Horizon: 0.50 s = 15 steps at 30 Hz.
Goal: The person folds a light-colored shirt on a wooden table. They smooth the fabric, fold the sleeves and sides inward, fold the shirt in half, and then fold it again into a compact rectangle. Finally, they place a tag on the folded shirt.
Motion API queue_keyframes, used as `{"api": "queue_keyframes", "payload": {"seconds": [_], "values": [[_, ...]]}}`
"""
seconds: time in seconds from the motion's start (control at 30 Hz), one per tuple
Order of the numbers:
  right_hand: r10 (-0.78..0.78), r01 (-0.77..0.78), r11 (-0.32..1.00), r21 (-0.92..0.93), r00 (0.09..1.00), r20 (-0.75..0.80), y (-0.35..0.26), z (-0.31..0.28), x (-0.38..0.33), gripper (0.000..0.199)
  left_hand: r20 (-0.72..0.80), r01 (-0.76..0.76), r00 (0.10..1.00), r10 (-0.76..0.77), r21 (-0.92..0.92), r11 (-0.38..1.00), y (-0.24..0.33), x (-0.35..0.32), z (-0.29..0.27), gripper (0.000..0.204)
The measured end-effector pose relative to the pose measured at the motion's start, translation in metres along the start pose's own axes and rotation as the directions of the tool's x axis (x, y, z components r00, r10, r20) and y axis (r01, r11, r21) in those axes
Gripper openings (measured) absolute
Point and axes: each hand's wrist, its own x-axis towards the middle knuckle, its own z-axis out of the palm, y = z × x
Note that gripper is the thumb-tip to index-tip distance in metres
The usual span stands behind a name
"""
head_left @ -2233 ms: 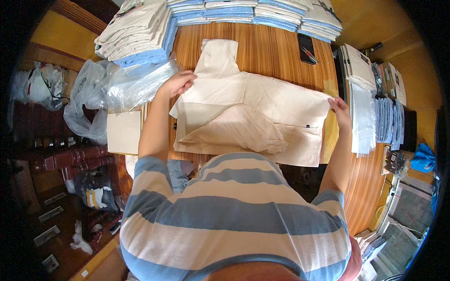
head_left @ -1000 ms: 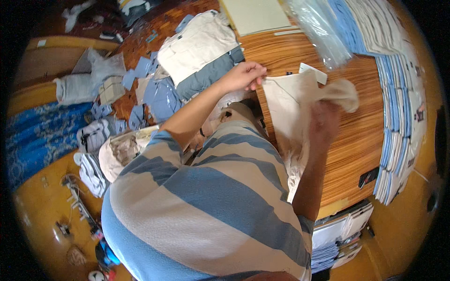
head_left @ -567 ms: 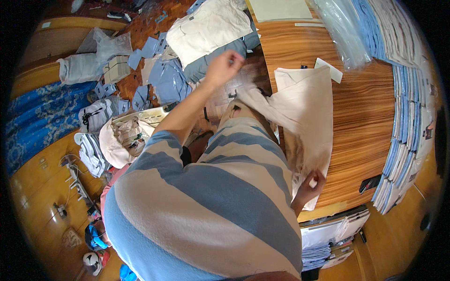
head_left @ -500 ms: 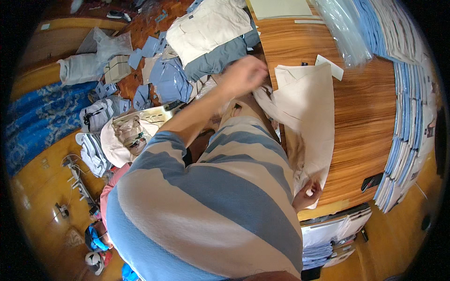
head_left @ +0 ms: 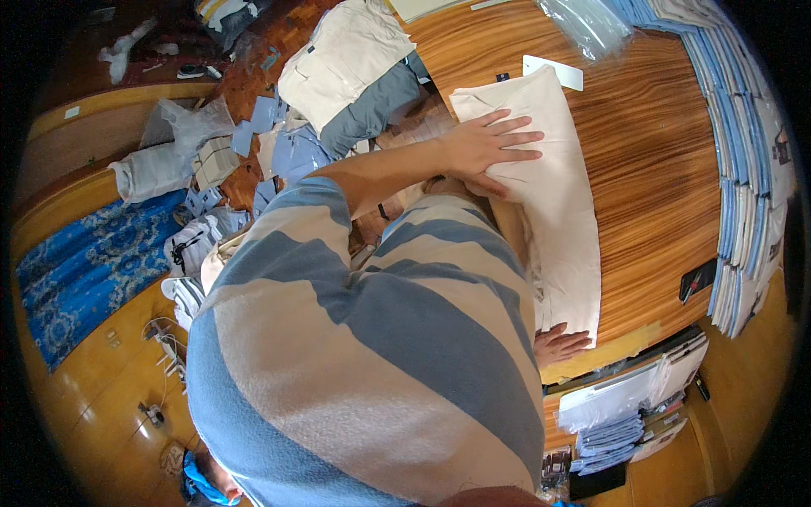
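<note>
A cream garment (head_left: 562, 228) lies folded into a long strip along the near edge of the wooden table. My left hand (head_left: 490, 150) rests flat on its far part, fingers spread. At the garment's other end, my right hand (head_left: 561, 343) lies low on the cloth by the table edge with its fingers stretched out. Neither hand holds anything. Just past the far end are a white card (head_left: 553, 73) and a small black tag (head_left: 503, 77). My striped shirt hides part of the garment's near side.
Clear plastic bags (head_left: 587, 27) lie at the table's far side. Folded blue and white garments (head_left: 737, 169) line its right edge, near a black phone (head_left: 698, 280). Cream and grey garments (head_left: 346, 68) are heaped at the far left. More folded clothes (head_left: 608, 439) sit lower right.
My left hand has come down from above the garment's left side to lie flat on it. The garment's loose left part now lies folded over. My right hand has uncurled and flattened.
</note>
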Motion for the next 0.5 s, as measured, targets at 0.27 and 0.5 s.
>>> {"api": "queue_keyframes", "payload": {"seconds": [0.27,0.5], "values": [[0.025,-0.176,0.677,0.715,0.976,0.216,-0.021,-0.078,0.005,0.029,0.036,-0.327,0.944,0.329,-0.062,0.943,0.004,0.029,0.014,0.052],[-0.158,-0.019,0.818,0.575,0.953,0.257,0.009,-0.104,0.006,0.02,0.078,-0.41,0.904,0.42,-0.114,0.905,0.005,0.033,-0.023,0.028]]}}
